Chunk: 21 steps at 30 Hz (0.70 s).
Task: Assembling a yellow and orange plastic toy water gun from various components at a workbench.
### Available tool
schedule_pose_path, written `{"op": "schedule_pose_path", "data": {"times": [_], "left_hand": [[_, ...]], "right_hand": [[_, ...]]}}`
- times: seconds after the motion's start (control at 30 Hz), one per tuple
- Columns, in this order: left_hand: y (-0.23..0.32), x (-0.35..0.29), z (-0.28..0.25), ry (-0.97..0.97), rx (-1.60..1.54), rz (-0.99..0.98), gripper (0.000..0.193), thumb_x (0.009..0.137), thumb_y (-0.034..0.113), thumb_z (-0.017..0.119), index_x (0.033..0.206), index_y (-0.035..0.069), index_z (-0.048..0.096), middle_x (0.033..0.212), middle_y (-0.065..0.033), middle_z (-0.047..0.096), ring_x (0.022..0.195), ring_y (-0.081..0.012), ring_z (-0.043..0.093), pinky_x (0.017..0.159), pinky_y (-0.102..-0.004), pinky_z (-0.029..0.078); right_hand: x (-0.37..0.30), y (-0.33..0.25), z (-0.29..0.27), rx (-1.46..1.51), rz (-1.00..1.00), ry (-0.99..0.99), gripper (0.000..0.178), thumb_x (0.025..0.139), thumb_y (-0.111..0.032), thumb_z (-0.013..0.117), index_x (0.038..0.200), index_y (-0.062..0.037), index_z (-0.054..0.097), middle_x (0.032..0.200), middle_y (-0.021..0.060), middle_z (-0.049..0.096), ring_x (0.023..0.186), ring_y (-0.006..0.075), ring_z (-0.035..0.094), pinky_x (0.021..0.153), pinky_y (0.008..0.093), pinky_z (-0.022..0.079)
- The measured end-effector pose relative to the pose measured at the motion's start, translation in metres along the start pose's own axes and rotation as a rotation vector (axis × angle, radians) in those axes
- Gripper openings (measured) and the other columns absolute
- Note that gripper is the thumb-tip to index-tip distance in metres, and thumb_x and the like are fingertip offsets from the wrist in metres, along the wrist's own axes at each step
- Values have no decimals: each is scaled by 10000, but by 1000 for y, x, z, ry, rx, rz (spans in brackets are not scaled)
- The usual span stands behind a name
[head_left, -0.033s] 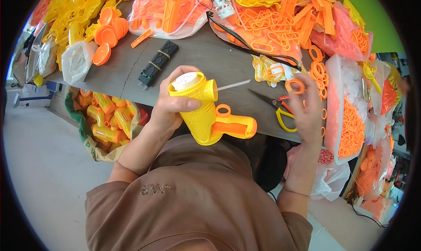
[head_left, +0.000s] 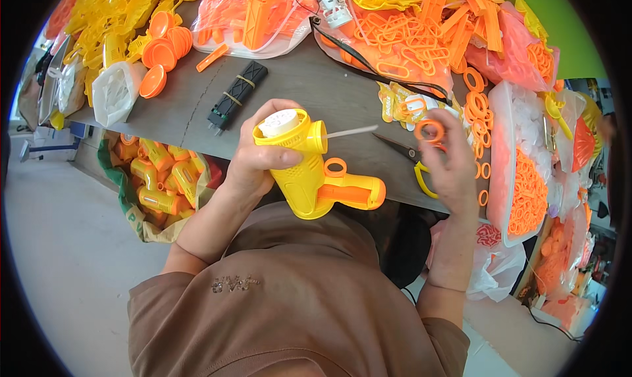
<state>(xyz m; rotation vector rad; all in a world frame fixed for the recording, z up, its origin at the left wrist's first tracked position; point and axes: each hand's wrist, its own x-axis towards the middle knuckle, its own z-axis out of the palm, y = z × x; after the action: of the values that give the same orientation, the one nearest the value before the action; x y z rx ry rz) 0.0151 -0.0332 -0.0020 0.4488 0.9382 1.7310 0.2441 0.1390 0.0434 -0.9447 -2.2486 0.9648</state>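
My left hand (head_left: 260,156) is closed round the body of a yellow plastic toy gun (head_left: 296,186), held over the table's near edge. It has an orange trigger ring and an orange strip along its handle. A white round part (head_left: 278,122) fills its open top end. From its short side nozzle a thin pale rod (head_left: 352,131) sticks out to the right. My right hand (head_left: 451,160) pinches an orange ring (head_left: 430,131) to the right of the rod tip, apart from it. Scissors (head_left: 421,173) with red and yellow handles lie beside that hand, partly hidden by it.
A black bar with rubber bands (head_left: 237,97) lies on the grey table. Loose orange rings (head_left: 478,107) lie right, by a tub of small orange parts (head_left: 495,179). Yellow shells (head_left: 125,15) and orange parts (head_left: 408,41) fill the back. A bag of yellow-orange pieces (head_left: 161,179) stands lower left.
My right hand has moved a little to the left with the orange ring, nearer the rod. My left hand and the toy gun stay almost still.
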Motion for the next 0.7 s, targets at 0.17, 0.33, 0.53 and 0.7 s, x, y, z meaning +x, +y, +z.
{"op": "schedule_pose_path", "data": {"times": [0.17,0.33,0.53,0.7], "left_hand": [[3,-5,2,-40,165,0,641,503,151,745,1072,-9,497,928,-141,623,828,-268,644,757,-360,526],[3,-8,6,-51,314,48,618,496,158,777,1039,-11,535,925,-89,621,834,-175,610,769,-297,487],[5,-11,9,-66,415,90,612,508,163,806,1040,-3,553,924,-51,624,851,-121,588,784,-269,470],[6,-13,12,-64,507,159,616,525,186,824,1045,-2,551,928,-54,624,857,-117,586,787,-270,472]], "right_hand": [[9,-25,14,89,-182,-345,677,728,50,696,1340,-49,425,1129,117,609,1012,199,602,898,310,468],[17,-52,21,36,-279,-531,792,709,3,733,1399,-71,351,1079,164,638,1006,294,634,875,371,504],[15,-64,32,69,-312,-570,800,720,2,724,1410,-65,326,1091,167,635,1035,307,631,864,381,505],[4,-68,43,151,-319,-522,782,732,16,720,1404,-33,321,1111,181,627,1032,300,636,870,366,507]]}}
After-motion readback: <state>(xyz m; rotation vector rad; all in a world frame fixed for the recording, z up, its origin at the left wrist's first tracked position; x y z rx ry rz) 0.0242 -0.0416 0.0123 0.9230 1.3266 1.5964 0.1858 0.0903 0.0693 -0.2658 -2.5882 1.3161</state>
